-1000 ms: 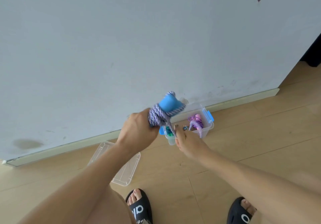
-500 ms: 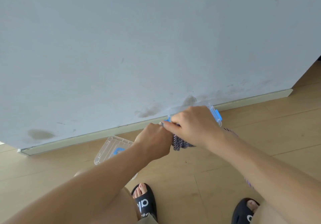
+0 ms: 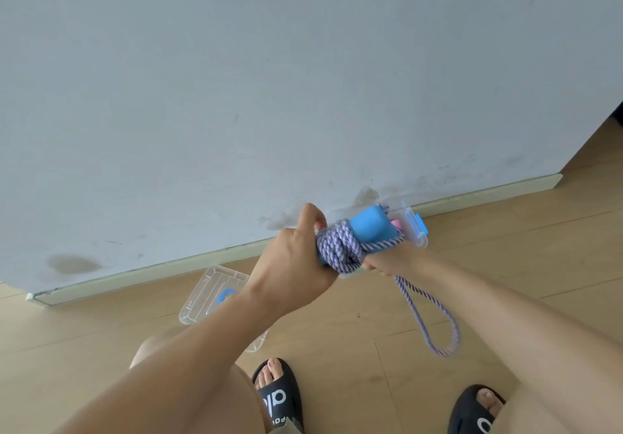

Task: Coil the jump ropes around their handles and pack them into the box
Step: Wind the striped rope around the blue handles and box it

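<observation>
A pale grey wall [image 3: 236,79] is filling the upper part of the head view, with a cream skirting board [image 3: 488,194] running along its foot and a light wooden floor [image 3: 472,265] lying below. Two bare forearms are reaching forward over the floor, and two feet in black slides [image 3: 279,396] are showing at the bottom edge. A clear plastic lid [image 3: 209,292] is lying flat on the floor near the skirting board, partly hidden behind the left forearm. The clear box [image 3: 416,228] with blue latches is sitting by the wall, mostly covered by the hands. The left hand [image 3: 293,265] is gripping the blue handles [image 3: 371,228], fingers curled round them and round the purple-and-white rope [image 3: 340,251] coiled there, held up just in front of the box. The right hand [image 3: 391,260] is closing its fingers on the rope just beside the coil, and a loose loop is hanging from it, blurred, above the floor
</observation>
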